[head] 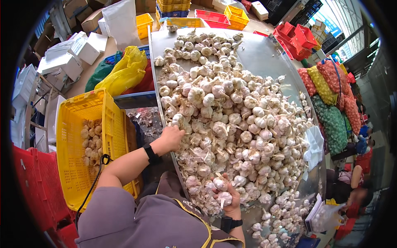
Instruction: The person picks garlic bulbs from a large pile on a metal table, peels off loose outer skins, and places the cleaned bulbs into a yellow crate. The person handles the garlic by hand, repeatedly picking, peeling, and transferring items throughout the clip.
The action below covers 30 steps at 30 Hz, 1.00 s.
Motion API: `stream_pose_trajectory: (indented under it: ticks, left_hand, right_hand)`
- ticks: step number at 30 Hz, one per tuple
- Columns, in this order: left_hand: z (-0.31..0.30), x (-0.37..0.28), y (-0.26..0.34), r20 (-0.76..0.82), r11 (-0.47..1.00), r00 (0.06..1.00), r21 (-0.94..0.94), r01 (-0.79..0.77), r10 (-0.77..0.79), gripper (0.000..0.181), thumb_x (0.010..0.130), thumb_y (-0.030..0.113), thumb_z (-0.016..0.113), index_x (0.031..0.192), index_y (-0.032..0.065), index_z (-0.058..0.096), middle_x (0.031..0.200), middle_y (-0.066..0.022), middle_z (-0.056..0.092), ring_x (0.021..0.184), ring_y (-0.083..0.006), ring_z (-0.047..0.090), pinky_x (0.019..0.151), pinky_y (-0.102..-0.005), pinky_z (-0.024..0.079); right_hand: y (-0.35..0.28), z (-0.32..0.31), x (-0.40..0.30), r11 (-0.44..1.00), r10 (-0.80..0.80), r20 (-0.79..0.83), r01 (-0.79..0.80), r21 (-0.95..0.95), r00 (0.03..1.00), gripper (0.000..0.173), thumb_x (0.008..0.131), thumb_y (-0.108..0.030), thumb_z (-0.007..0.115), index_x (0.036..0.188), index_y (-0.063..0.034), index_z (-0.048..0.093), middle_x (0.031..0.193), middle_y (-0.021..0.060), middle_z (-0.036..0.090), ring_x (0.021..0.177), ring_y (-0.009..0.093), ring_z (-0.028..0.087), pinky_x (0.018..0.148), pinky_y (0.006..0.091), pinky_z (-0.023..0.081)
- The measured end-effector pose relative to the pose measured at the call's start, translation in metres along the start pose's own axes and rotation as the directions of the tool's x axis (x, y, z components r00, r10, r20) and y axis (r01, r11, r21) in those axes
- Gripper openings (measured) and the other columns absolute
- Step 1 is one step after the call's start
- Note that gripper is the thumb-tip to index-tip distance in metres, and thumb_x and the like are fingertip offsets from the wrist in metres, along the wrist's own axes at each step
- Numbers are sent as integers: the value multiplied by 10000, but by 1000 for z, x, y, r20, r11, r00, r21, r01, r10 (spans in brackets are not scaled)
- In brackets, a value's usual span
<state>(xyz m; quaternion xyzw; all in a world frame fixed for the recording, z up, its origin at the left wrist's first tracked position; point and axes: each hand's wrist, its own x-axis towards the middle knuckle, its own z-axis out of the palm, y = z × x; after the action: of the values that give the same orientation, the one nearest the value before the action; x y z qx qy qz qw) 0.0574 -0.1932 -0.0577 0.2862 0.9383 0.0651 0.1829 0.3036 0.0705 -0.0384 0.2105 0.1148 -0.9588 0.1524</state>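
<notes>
A large heap of garlic bulbs covers much of a metal table. At the heap's left edge is my left hand, its fingers curled and partly hidden, beside pale bulbs. Whether it grips one cannot be told. My right hand, palm up at the near end of the heap, holds two garlic bulbs. One held bulb lies low in the palm with its stem downward; the other rests above it against the fingers. Loose skins lie left of this hand.
Left of me, a tilted yellow crate contains several garlic bulbs. Behind it, a yellow mesh bag lies over a blue crate. White plastic lies at the table's right side. Beyond stand filled mesh sacks; another person is at right.
</notes>
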Motion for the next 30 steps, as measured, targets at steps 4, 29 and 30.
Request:
stream_pose_trajectory:
  ticks: [4, 29, 30]
  left_hand:
    - [-21, 4, -6, 110, 866, 993, -501, 12, 50, 369, 757, 211, 663, 1078, 43, 588, 973, -153, 639, 807, -288, 667, 744, -440, 546]
    - [-33, 86, 79, -347, 920, 932, -322, -225, 106, 410, 886, 296, 641, 1229, 99, 537, 1033, -142, 647, 933, -310, 654, 774, -430, 530]
    - [-36, 98, 62, -295, 962, 955, -247, -119, 42, 415, 849, 226, 618, 1240, 114, 532, 1048, -176, 654, 912, -339, 666, 764, -455, 531]
  right_hand:
    - [-1, -8, -4, 996, -10, 23, 12, -91, 1000, 466, 956, -161, 555, 1407, -143, 439, 1461, 279, 376, 1246, 483, 493, 791, 418, 579]
    - [-96, -90, -133, 740, -579, -13, 532, 412, 815, 605, 855, -322, 623, 1418, -168, 464, 1524, 196, 284, 1339, 423, 381, 749, 384, 582]
    - [-108, -94, -151, 616, -680, -83, 628, 475, 729, 648, 862, -328, 637, 1440, -135, 418, 1533, 200, 274, 1364, 414, 355, 814, 408, 567]
